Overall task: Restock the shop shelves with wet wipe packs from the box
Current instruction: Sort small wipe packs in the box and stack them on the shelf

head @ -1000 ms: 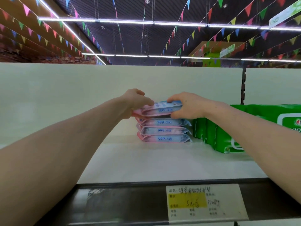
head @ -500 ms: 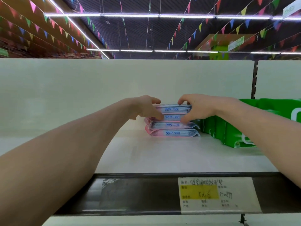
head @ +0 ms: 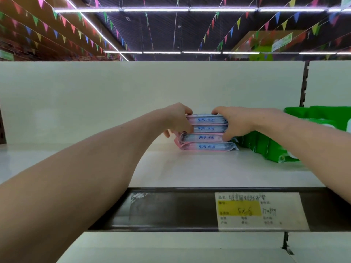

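Fingers of the left hand (head: 178, 121) and right hand (head: 234, 123) are curling round the upper wipe packs (head: 207, 124), now lowered flat onto the stack (head: 207, 147), so restocking is advancing.

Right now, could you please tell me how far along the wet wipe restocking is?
Done: four wipe packs sit stacked on the shelf beside the green packs. In hand: the left grip and right grip hold the top two by their ends. Left: bare shelf remains beside the stack; the box is out of view.
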Demonstrator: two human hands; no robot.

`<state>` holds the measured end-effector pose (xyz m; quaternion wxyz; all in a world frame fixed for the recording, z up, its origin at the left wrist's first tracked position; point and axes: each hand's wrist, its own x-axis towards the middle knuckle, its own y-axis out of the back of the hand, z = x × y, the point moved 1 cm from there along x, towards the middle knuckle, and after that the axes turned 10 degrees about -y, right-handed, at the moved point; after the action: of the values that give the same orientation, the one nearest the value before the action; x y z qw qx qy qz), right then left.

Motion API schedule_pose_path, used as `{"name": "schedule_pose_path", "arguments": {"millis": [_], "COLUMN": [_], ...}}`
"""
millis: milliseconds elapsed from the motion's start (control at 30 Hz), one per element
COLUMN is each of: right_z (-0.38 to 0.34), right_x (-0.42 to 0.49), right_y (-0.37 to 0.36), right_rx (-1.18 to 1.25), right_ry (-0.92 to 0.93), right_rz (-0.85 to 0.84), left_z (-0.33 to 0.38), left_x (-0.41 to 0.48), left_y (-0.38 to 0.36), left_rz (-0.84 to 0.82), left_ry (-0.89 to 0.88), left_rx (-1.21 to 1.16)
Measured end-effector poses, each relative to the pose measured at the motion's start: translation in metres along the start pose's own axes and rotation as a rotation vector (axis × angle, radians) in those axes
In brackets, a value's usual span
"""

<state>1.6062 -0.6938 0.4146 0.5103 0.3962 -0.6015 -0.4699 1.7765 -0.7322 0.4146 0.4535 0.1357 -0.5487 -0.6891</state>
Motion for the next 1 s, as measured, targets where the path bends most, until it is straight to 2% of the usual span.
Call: {"name": "schedule_pose_path", "arguments": {"millis": [167,300,367,500,600,633,700,800,900,1000], "right_z": [0.001,0.004,0.004,0.004,0.005,0.004,0.0,-0.009,-0.018,-0.022], "right_x": [0.002,0.001,0.002,0.005,0.005,0.003,0.0,-0.002,-0.003,-0.005], "right_y": [-0.002,0.0,-0.001,-0.005,-0.005,-0.004,-0.001,0.001,-0.002,-0.004], "right_rx": [-0.052,-0.056,-0.125,-0.146,-0.208,-0.248,-0.307,-0.297,-0.296,-0.377], "right_ry": [-0.013,-0.012,-0.01,-0.026,-0.041,-0.047,-0.042,0.058,0.137,0.151], "right_rz": [-0.016,-0.115,-0.081,-0.058,-0.026,0.003,0.07,0.176,0.217,0.256], "left_z": [-0.004,-0.008,-0.01,-0.012,-0.012,-0.011,-0.007,0.001,0.01,0.012], "left_x": [0.003,-0.001,-0.002,-0.001,0.0,0.0,-0.001,0.001,0.003,0.003], "left_y": [0.004,0.008,0.005,-0.004,-0.009,-0.01,-0.006,0.0,-0.005,-0.013], "left_rz": [-0.026,-0.098,-0.123,-0.047,-0.051,-0.065,-0.076,0.014,0.045,0.02], "left_ry": [0.057,0.079,0.06,0.041,0.043,0.041,0.035,-0.009,-0.102,-0.116], "left_rx": [0.02,-0.016,0.001,-0.056,-0.063,-0.023,0.203,0.547,0.686,0.698]}}
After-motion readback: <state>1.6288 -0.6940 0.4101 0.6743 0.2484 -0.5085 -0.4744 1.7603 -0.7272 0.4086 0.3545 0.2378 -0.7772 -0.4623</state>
